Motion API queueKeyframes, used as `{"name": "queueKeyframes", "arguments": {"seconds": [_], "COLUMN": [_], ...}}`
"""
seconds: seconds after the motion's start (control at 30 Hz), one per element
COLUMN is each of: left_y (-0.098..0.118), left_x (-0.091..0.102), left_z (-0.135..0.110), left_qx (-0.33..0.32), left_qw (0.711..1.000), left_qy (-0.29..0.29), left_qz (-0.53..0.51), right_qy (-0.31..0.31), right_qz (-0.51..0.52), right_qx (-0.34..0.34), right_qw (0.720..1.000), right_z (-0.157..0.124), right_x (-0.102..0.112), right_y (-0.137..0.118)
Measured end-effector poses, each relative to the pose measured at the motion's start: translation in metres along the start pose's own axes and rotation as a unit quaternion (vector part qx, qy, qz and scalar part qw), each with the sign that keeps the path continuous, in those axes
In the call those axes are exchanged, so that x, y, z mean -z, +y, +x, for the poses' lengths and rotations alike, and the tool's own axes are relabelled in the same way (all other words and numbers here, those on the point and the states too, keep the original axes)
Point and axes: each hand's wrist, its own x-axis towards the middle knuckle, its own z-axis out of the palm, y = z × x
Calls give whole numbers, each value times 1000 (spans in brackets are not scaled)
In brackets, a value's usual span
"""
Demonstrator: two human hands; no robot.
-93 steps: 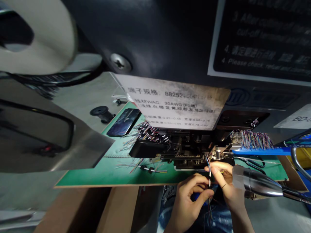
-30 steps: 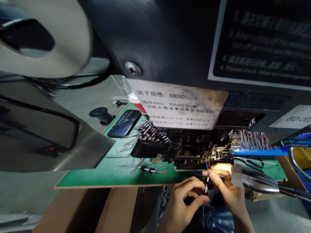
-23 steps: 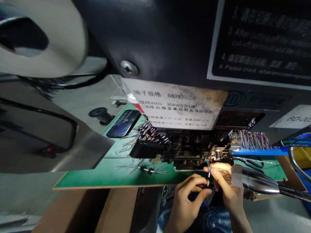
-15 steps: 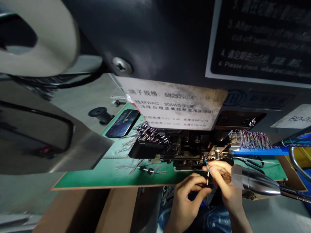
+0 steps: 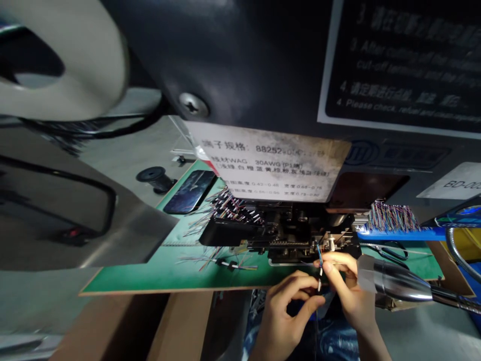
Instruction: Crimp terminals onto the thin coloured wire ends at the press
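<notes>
A thin multi-wire cable (image 5: 319, 285) with a white and black sheath runs between my two hands, in front of a crimping machine (image 5: 240, 75). My left hand (image 5: 291, 306) pinches the sheath between thumb and fingers, below the split wires. Just right and above, my right hand (image 5: 343, 281) has thumb and forefinger closed on the fine coloured wires (image 5: 319, 252). Their blue ends point up at the crimping die (image 5: 330, 243). The lower fingers of my right hand are partly hidden by the lamp head.
A metal lamp head (image 5: 400, 281) reaches in from the right. Scissors (image 5: 393, 250) and a blue tray (image 5: 402, 234) of wires lie behind it. On the green table (image 5: 150, 278) are a phone (image 5: 190, 191), wire bundles (image 5: 238, 205) and a loose cable (image 5: 225, 264). A black spool (image 5: 154, 176) stands left.
The machine's moving part under the front cover has shifted; its bolts no longer show in the opening. My hands stay nearly in place, still gripping the cable, moved slightly left.
</notes>
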Motion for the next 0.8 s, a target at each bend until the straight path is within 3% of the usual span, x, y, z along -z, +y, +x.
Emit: {"name": "queueKeyframes", "arguments": {"seconds": [0.17, 0.27, 0.53, 0.8], "left_y": [8, 8, -3, -6], "left_x": [14, 16, 0, -8], "left_z": [1, 0, 0, 2], "left_qx": [42, 55, 5, -25], "left_qw": [996, 995, 1000, 999], "left_qy": [-66, -79, -24, 16], "left_qz": [-39, -32, -9, 29], "right_qy": [-64, -82, -6, 28], "right_qz": [-45, 0, 112, 72], "right_qx": [99, 68, -55, -57], "right_qw": [992, 994, 992, 995], "right_z": [2, 0, -1, 1], "right_x": [13, 15, 2, -6], "right_y": [-2, 2, -1, -3]}}
